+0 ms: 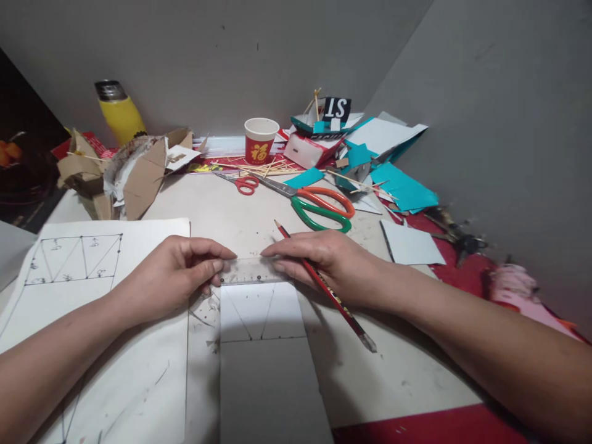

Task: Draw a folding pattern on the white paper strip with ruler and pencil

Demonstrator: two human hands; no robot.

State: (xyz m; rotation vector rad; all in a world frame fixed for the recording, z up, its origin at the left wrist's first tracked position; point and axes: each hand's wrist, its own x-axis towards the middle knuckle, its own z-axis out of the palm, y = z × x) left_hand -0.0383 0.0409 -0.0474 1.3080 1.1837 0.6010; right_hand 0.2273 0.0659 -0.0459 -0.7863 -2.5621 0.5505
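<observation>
A clear ruler (250, 270) lies across the far end of a white card strip (271, 382) marked with pencilled slanting lines and a cross line. My left hand (187, 271) pinches the ruler's left end between thumb and fingers. At the other end, my right hand (330, 262) grips the ruler with thumb and forefinger. A dark red pencil (333, 296) is tucked in that same hand, its point facing away from me. Under my left forearm is a sheet of paper (139, 364) with a drawn rectangle, zigzag lines and small handwritten marks.
Large scissors (319, 206) with orange and green handles lie beyond my hands, beside small red-handled scissors (246, 184). Farther back are a red paper cup (260, 143), several thin sticks (271, 169), a yellow bottle (121, 117), cut cardboard (148, 179) and blue card scraps (407, 188).
</observation>
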